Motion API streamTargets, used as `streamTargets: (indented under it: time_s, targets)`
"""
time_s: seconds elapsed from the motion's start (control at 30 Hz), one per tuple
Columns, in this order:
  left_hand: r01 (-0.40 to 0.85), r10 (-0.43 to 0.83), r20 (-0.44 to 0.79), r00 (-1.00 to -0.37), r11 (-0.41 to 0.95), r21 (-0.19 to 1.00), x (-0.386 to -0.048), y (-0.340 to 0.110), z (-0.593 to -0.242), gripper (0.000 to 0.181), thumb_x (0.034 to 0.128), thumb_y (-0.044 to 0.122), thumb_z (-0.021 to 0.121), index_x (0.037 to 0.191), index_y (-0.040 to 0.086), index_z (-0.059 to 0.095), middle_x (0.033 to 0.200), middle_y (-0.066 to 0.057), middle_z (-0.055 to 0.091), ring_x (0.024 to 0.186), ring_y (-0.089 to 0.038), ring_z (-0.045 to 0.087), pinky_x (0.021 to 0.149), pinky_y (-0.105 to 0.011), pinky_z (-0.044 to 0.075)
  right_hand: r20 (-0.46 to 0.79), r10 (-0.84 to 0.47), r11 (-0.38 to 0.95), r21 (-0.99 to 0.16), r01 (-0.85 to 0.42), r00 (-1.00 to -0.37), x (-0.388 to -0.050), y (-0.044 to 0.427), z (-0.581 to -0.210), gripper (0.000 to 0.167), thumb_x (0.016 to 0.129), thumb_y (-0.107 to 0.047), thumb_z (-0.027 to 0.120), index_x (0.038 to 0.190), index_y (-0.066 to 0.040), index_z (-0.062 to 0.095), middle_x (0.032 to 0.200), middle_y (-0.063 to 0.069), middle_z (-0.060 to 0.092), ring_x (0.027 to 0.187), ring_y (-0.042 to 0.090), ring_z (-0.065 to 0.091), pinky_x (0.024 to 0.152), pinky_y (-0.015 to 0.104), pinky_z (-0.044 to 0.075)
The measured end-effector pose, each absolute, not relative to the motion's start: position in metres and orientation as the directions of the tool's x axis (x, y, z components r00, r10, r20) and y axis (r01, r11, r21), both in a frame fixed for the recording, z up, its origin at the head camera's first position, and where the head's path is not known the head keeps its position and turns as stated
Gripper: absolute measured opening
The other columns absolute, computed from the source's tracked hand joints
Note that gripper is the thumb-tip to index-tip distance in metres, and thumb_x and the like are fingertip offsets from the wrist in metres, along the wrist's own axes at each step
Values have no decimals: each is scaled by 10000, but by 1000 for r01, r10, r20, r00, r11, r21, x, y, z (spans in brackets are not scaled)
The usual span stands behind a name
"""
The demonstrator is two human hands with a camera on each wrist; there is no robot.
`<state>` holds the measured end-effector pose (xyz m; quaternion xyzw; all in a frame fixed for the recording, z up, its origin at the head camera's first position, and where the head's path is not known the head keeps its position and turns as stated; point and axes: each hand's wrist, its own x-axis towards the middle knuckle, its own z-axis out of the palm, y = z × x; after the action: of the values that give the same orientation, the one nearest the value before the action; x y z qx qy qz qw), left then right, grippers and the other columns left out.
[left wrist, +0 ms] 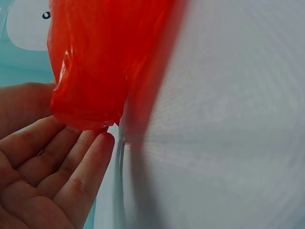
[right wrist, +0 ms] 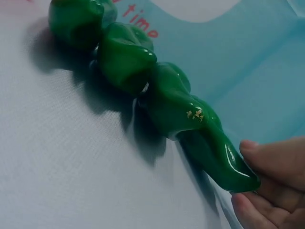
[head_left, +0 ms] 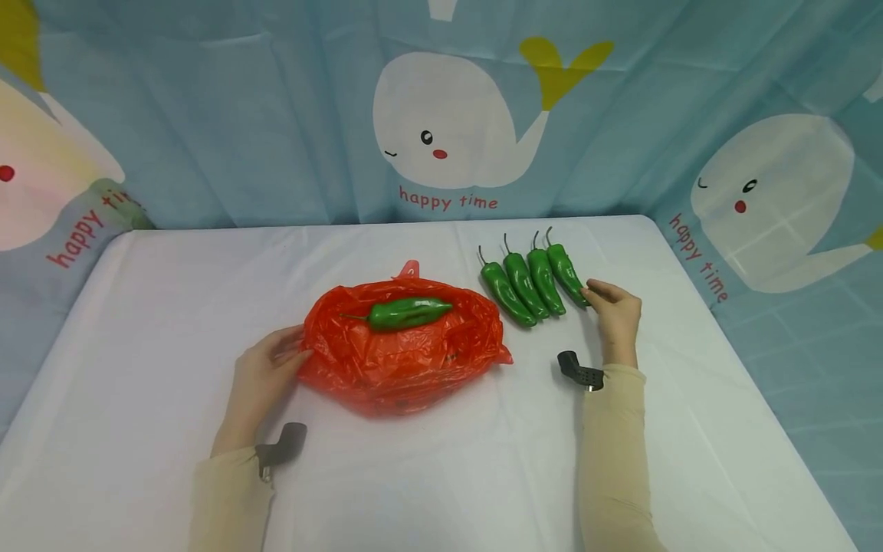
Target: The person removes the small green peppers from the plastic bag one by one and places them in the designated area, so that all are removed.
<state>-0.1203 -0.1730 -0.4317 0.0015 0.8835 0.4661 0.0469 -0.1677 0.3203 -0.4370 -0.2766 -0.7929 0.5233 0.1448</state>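
A crumpled red plastic bag [head_left: 407, 376] lies on the white table, its mouth facing up. One green chili pepper [head_left: 408, 314] lies across the bag. My left hand [head_left: 265, 376] holds the bag's left side between thumb and fingers; in the left wrist view, bag film hides some fingertips. Several green chili peppers [head_left: 522, 284] lie in a slanted row to the bag's right, stems pointing away. My right hand [head_left: 616, 318] pinches the tip of the rightmost pepper [head_left: 567, 274], which lies beside the others. In the right wrist view, thumb and fingers [right wrist: 245, 210] stand either side of that tip.
A white cloth [head_left: 441, 483] covers the table. Behind it and along its right side hangs a blue curtain [head_left: 276, 115] printed with whales. A small dark camera [head_left: 579, 372] sits at the right wrist, and another camera [head_left: 283, 445] at the left.
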Motion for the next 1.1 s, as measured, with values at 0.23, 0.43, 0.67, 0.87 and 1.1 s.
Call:
streamTargets:
  time_s: [0.23,0.43,0.67,0.87,1.1]
  targets:
    - [-35,48,-75,-996,561,827,-120,-173,-431,448,919,130,615,1334,9,501,1257,-210,571,1121,-353,578,909,-391,480,-127,500,311,-897,315,-856,-171,319,-440,407,856,-94,690,1245,-15,601,1244,148,600,1190,214,536,969,279,457]
    - [-27,51,-68,-996,567,823,-119,-174,-431,446,922,148,615,1332,12,505,1244,-205,582,1107,-345,590,904,-378,488,-150,468,337,-880,333,-871,-167,322,-437,432,820,-122,730,1228,-28,620,1227,143,612,1160,192,537,869,238,457]
    - [-27,47,-65,-997,570,821,-119,-174,-430,443,922,145,613,1332,15,508,1237,-203,587,1098,-340,596,901,-369,494,-195,408,384,-849,362,-892,-160,330,-431,455,807,-191,751,1215,-30,630,1244,122,604,1135,164,465,845,272,395]
    - [-29,46,-65,-997,561,827,-119,-173,-430,438,919,126,613,1328,8,508,1241,-210,582,1105,-344,591,898,-360,496,-184,405,354,-871,339,-896,-160,328,-432,455,811,-175,748,1219,-18,624,1188,87,640,1142,162,492,889,296,401]
    - [-27,42,-59,-997,548,836,-119,-173,-431,439,916,125,619,1325,7,512,1234,-206,587,1102,-338,595,869,-230,510,-151,442,336,-886,319,-884,-163,325,-434,424,818,-161,740,1205,-22,635,1221,127,619,1166,178,496,926,307,405]
